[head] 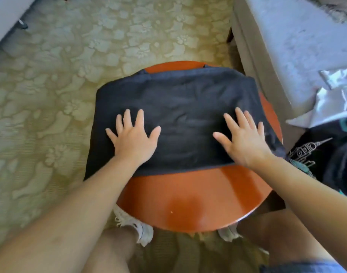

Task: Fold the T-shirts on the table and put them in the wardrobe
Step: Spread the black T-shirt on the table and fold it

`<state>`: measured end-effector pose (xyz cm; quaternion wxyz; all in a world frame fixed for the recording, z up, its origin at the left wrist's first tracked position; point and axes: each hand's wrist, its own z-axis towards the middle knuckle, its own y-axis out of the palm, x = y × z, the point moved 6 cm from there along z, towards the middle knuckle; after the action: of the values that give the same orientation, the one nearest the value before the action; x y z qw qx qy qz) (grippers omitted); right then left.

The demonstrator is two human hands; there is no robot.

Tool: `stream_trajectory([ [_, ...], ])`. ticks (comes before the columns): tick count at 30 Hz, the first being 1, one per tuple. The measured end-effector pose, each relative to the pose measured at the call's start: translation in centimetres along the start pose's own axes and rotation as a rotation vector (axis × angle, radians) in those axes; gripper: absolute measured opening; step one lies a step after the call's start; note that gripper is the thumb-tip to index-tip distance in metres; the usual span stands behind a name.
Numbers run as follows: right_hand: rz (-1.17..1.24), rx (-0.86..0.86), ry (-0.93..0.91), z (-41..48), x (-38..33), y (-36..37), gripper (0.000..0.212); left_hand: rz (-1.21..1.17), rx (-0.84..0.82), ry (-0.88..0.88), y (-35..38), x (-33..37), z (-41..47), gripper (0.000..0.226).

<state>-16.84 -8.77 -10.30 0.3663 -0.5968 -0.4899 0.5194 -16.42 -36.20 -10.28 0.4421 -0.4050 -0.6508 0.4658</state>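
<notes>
Matt dark cloth T-shirt [180,107] — lightly creased — on a glossy, smooth orange-brown table [188,200]; textured floral carpet [70,56].

A single wide-angle view, worn on the person's head, looks steeply down and a little forward. The round bench [188,198] sits close below and fills the middle. Both forearms [70,213] enter from the bottom corners, with the left hand [134,138] and right hand [245,142] mid-frame. The person's legs [113,251] show along the bottom edge, and the carpet [50,85] fills the far left.

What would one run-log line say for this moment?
step: folding | left hand: flat on dark navy T-shirt | right hand: flat on it | support: round glossy orange-brown table
</notes>
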Motion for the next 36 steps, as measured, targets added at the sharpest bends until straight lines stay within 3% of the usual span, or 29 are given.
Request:
stream_trajectory([
  [4, -0.107, 0.016, 0.01, -2.9, 2.2, 2.4, 0.084, 0.175, -0.046, 0.03, 2.4, -1.1, -3.4, 0.073],
  [10, -0.126, 0.011, -0.019, -3.8, 3.3, 2.8, 0.091, 0.231, -0.054, 0.064, 2.8, -1.1, -4.7, 0.074],
  [18, -0.069, 0.004, 0.035, -4.4, 3.3, 2.3, 0.075, 0.073, 0.062, 0.058, 2.0, -1.7, -5.3, 0.067],
  [22, -0.119, 0.075, 0.092, -3.4, 0.9, 0.4, 0.068, -0.029, 0.228, -0.089, -0.9, -3.3, -4.4, 0.057],
  [25, -0.084, 0.036, -0.033, -2.2, -3.3, 0.1, 0.071, -0.065, 0.143, -0.28, -1.1, -5.5, -3.9, 0.066],
  [29, -0.101, -0.097, -0.058, -1.3, -5.2, 2.5, 0.072, 0.041, 0.064, -0.184, -1.2, -4.4, -3.5, 0.068],
  [34, -0.158, 0.029, -0.035, -1.5, -4.2, 4.0, 0.072, -0.328, -0.039, -0.313, -2.0, -5.6, -1.7, 0.095],
  [36, -0.156, 0.031, -0.038, -1.2, -4.1, 3.8, 0.072, -0.256, -0.053, -0.282, -2.0, -5.6, -1.7, 0.097],
])
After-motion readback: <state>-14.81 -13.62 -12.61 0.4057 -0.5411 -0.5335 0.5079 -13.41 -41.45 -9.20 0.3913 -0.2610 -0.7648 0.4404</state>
